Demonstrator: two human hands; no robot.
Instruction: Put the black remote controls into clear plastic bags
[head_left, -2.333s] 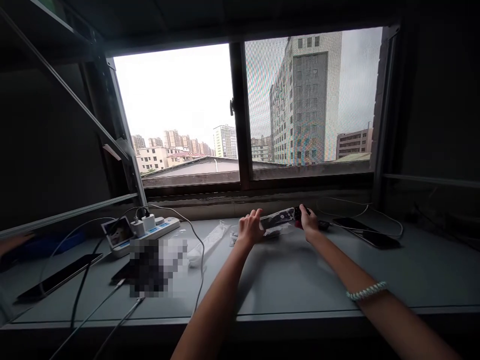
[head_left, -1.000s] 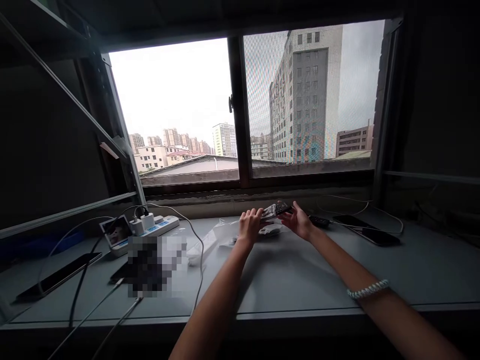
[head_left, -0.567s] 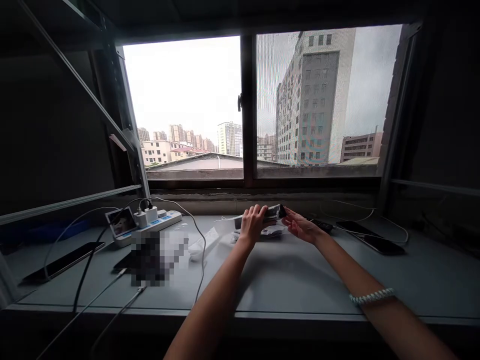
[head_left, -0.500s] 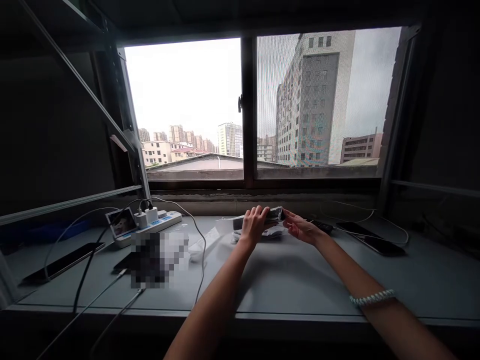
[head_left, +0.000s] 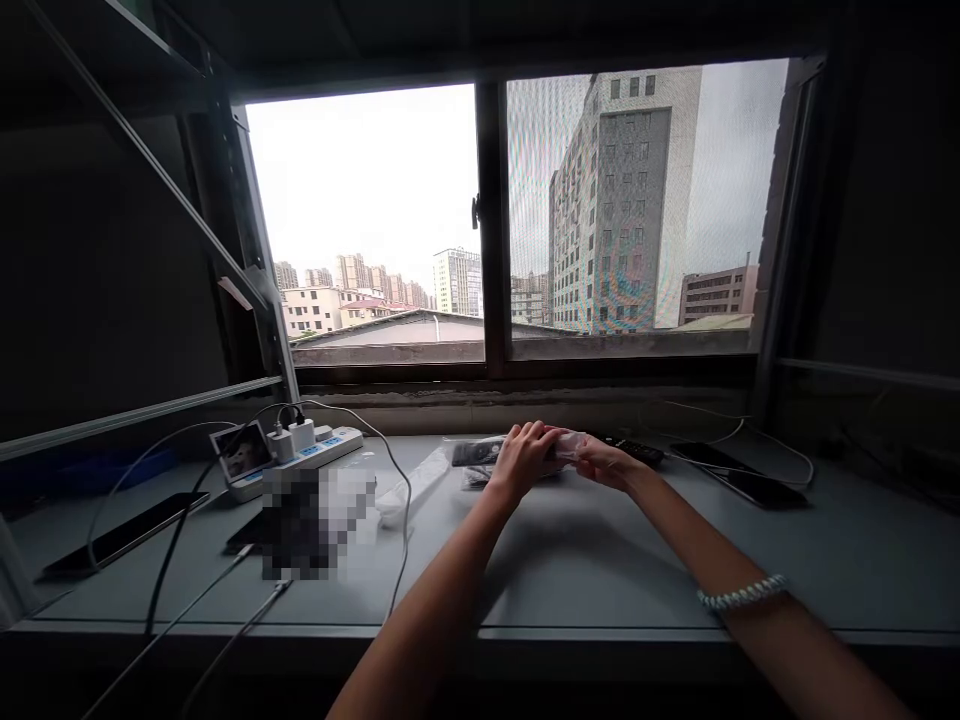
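My left hand (head_left: 523, 458) is closed around a dark remote control (head_left: 472, 454), whose buttoned end sticks out to the left of my fingers. Clear plastic wrap (head_left: 570, 445) bunches at the remote's right end, and my right hand (head_left: 606, 464) pinches it with closed fingers. Beneath the remote lie plastic-wrapped items (head_left: 477, 479), partly hidden by my left hand. Another black remote control (head_left: 637, 450) rests just behind my right hand. A crumpled clear plastic bag (head_left: 405, 495) lies on the desk to the left.
On the left are a white power strip (head_left: 330, 452) with plugged-in chargers, a dark phone (head_left: 127, 535) and a white cable (head_left: 406, 530). A blurred-out dark device (head_left: 300, 520) has cables attached. Another phone (head_left: 739, 475) lies right. The window (head_left: 491, 220) rises behind the desk (head_left: 600, 580).
The remote's left end now shows more clearly beyond my left hand, tipped toward me. Both hands have shifted slightly, and the right fingers have closed on the plastic wrap.
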